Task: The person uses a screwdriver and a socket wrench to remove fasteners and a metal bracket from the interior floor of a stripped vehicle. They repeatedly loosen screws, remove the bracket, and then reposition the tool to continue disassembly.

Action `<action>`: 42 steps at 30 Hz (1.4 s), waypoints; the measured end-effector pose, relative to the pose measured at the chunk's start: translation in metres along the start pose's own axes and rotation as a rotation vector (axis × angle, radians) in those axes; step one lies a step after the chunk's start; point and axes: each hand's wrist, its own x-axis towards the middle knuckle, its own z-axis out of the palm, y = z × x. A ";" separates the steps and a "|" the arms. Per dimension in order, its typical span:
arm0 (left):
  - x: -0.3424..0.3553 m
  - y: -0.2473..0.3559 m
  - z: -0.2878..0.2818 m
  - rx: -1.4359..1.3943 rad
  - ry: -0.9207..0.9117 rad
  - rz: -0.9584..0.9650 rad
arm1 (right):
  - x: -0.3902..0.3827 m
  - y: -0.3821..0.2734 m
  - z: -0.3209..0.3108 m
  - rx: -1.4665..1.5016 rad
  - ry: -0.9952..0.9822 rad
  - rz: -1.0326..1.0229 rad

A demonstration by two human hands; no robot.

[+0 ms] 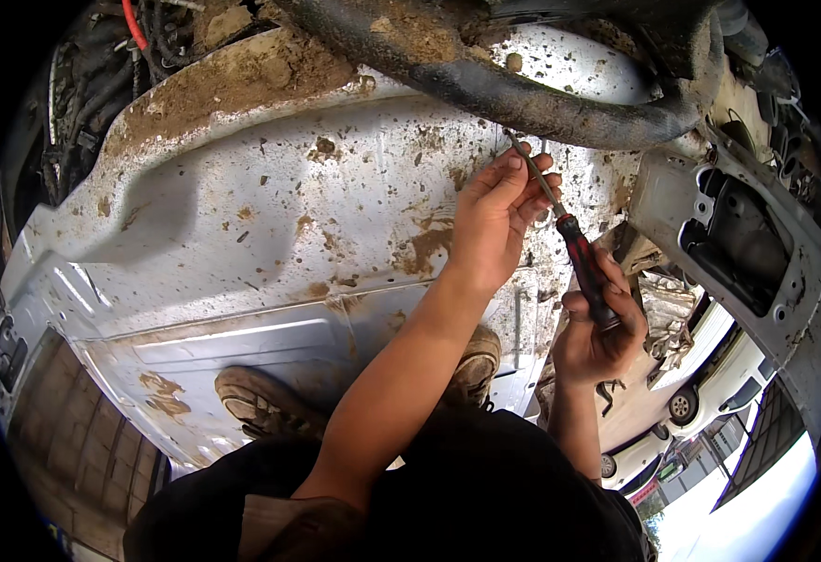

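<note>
The right hand (586,352) wraps the screwdriver handle (583,260), likely the best hold; the left hand (493,223) pinches the shaft (539,179). It looks stiff, light.

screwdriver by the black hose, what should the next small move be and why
Probably line up the screwdriver tip gently with the left hand before any turning: its fingers are at the shaft near the tip, the right hand holds the handle, and whether the tip, close to the black hose, is seated is too small to tell.
</note>
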 end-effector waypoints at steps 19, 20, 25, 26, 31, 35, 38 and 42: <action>0.022 0.004 0.025 -0.153 0.293 -0.057 | 0.075 -0.022 0.041 0.457 0.176 0.123; 0.023 0.004 0.024 -0.154 0.286 -0.058 | 0.077 -0.025 0.047 0.553 0.212 0.138; 0.029 0.004 0.010 -0.157 0.212 -0.087 | 0.097 -0.035 0.071 0.668 0.318 0.056; 0.033 0.002 0.006 -0.173 0.209 -0.087 | 0.096 -0.031 0.075 0.716 0.329 0.032; 0.033 0.009 0.005 -0.182 0.219 -0.099 | 0.103 -0.018 0.071 0.824 0.266 0.008; 0.044 0.004 -0.004 -0.248 0.180 -0.123 | 0.111 -0.022 0.070 0.758 0.143 -0.069; 0.064 -0.010 -0.016 -0.313 0.166 -0.178 | 0.118 -0.016 0.059 0.738 0.116 -0.069; 0.067 -0.008 -0.030 -0.282 0.043 -0.117 | 0.118 -0.020 0.064 0.766 0.054 -0.102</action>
